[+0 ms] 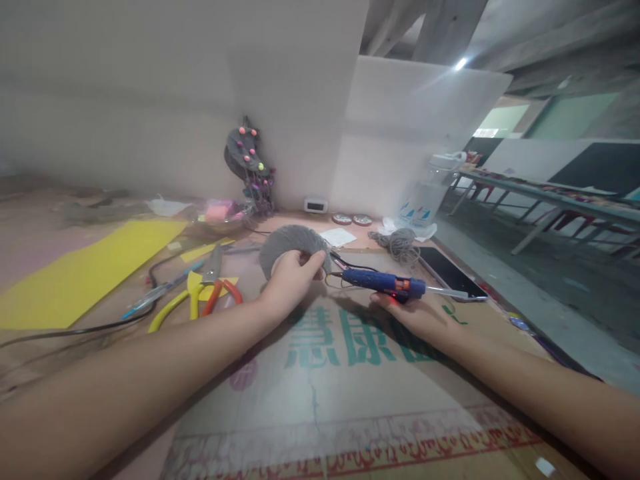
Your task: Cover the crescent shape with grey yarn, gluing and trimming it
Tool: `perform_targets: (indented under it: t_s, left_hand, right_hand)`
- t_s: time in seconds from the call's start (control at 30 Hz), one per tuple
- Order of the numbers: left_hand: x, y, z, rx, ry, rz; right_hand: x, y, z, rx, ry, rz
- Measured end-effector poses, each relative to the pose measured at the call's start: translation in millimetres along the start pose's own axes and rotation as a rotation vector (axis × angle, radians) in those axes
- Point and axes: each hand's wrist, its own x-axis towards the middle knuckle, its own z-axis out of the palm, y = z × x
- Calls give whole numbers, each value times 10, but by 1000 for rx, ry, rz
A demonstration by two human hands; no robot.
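My left hand (295, 277) is closed on a grey, yarn-wrapped curved piece (289, 241), its thumb and fingers pinching the right end. In my right hand (415, 313) is a blue hot glue gun (383, 281), lying sideways with a clear glue stick (450, 292) poking out of its back. The gun's nozzle points left and is right by the end of the grey piece; whether it touches cannot be made out. A thin loop of yarn or wire hangs below the nozzle. Both hands are above a printed cardboard sheet (260, 413).
Left of the hands lie yellow-handled pliers (195, 293), orange-handled scissors (223, 293) and a yellow sheet (95, 273). Behind stands a grey crescent with coloured beads (245, 157). To the right are grey yarn (400, 245), a phone (450, 272) and a clear bottle (425, 193).
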Motion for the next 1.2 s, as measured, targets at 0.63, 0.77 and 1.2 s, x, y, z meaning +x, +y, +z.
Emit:
perform_targets:
  t_s: [0.63,0.77,1.2]
  left_hand:
    - [6,17,-5,-45,18,-24]
    - [14,-14,16,-77,8,-28]
    - [0,3,21,-44,-44,3]
  right_hand:
    - [36,-34,-57,-39,-17,177]
    - [66,1,-158,130,38,134]
    - [976,33,-284,-80,86,75]
